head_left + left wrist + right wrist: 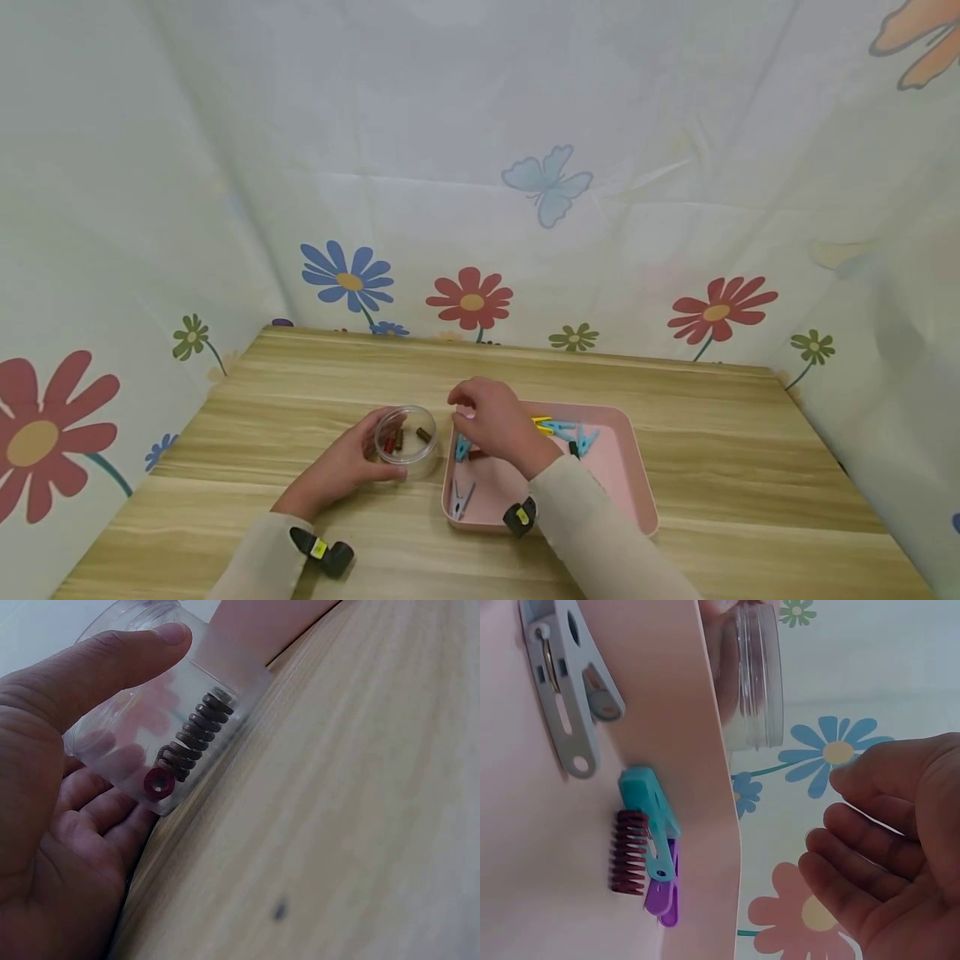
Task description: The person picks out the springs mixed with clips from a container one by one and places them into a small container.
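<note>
A clear round plastic jar [415, 456] stands on the table, gripped round its side by my left hand [348, 460]. Inside the jar lie a red spring [389, 445], a brown spring [399, 439] and a dark bronze spring [423, 434]. My right hand [495, 421] is raised over the left side of a pink tray [491, 493], fingers loosely bent, with nothing visible between them. Below it in the tray are a teal clothespin [649, 810], a purple clothespin [661, 901] and a dark red spring [628, 853]. A grey clothespin [461, 502] lies in the near left corner.
Farther right in the tray are a yellow clothespin [542, 425], a light blue clothespin [587, 440] and a dark green spring [573, 449], partly screened by my right arm. A flower-printed curtain [420, 217] stands behind the wooden table [735, 467].
</note>
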{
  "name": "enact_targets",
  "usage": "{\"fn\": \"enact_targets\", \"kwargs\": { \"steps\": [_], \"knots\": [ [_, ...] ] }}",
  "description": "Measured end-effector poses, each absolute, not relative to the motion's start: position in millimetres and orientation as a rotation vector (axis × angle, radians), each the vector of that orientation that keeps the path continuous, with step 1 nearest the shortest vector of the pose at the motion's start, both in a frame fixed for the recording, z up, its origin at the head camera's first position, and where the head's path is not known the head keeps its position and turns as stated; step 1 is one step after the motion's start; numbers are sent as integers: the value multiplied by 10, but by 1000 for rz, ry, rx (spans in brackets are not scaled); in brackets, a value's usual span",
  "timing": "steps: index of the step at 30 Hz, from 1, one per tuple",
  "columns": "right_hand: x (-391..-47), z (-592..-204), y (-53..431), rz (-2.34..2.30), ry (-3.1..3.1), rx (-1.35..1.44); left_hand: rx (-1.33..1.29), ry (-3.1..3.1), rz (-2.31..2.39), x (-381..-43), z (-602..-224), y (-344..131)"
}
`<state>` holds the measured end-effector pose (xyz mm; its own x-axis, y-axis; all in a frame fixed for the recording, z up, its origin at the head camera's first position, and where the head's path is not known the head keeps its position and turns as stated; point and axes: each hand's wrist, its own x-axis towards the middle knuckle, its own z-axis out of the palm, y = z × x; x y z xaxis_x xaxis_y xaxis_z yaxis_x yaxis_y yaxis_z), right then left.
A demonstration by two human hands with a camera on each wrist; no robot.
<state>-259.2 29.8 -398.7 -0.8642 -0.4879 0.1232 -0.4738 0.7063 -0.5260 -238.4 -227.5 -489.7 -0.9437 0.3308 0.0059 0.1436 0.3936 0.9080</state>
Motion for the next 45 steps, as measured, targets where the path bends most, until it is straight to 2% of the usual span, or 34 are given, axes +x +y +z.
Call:
{"fn": "enact_targets", "kwargs": {
  "steps": [45],
  "knots": [
    [-2769,-4134,409,-722,2765,-802,460,2474,1580,-2401,-4935,-2290]
  ]
}}
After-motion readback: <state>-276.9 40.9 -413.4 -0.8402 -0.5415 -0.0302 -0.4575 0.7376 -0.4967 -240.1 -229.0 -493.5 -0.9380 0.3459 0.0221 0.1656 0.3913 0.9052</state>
